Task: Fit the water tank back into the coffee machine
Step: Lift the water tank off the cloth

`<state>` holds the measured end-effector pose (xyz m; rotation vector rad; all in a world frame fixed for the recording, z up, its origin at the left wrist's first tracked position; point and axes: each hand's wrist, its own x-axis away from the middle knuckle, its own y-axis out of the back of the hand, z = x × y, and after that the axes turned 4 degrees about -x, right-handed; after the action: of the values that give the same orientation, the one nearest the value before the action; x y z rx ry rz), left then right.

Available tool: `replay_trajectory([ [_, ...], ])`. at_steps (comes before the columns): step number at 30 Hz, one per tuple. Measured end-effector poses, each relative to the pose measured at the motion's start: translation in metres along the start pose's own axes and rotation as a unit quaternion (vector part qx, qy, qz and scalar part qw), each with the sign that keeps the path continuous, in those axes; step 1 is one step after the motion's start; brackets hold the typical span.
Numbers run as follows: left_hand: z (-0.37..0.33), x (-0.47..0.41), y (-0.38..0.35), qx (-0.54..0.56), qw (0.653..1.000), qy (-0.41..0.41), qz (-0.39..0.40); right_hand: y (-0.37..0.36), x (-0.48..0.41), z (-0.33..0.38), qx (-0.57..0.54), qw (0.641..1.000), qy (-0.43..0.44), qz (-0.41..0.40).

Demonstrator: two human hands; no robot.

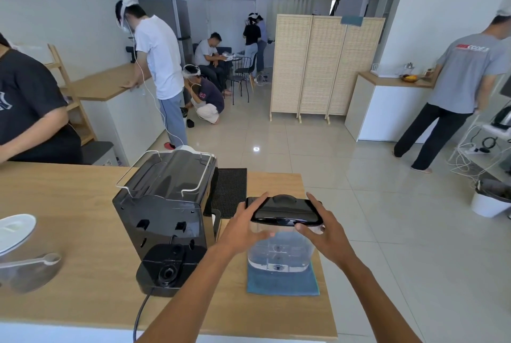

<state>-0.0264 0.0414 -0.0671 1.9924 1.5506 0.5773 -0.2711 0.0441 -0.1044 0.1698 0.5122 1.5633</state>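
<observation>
Tank (pixel 280 248) sits between both hands' fingers (pixel 250 214).

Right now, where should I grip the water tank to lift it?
Grip the water tank by its clear side walls just under the black lid, one hand per side, as the left hand and right hand are placed. It stands upright on the blue cloth; the lid might come off.

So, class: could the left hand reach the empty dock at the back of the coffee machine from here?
Probably yes: the left hand is at the water tank, and nothing lies between it and the dock.
</observation>
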Motion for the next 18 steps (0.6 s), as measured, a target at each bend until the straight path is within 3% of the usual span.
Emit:
replay_trajectory([
  [6,0.000,0.005,0.000,-0.070,0.998,-0.004,0.004,0.008,-0.001,-0.007,0.050,0.998,0.034,0.035],
  [18,-0.009,0.026,0.015,-0.098,0.994,-0.048,-0.025,0.013,0.023,0.024,0.040,0.996,0.078,-0.006],
])
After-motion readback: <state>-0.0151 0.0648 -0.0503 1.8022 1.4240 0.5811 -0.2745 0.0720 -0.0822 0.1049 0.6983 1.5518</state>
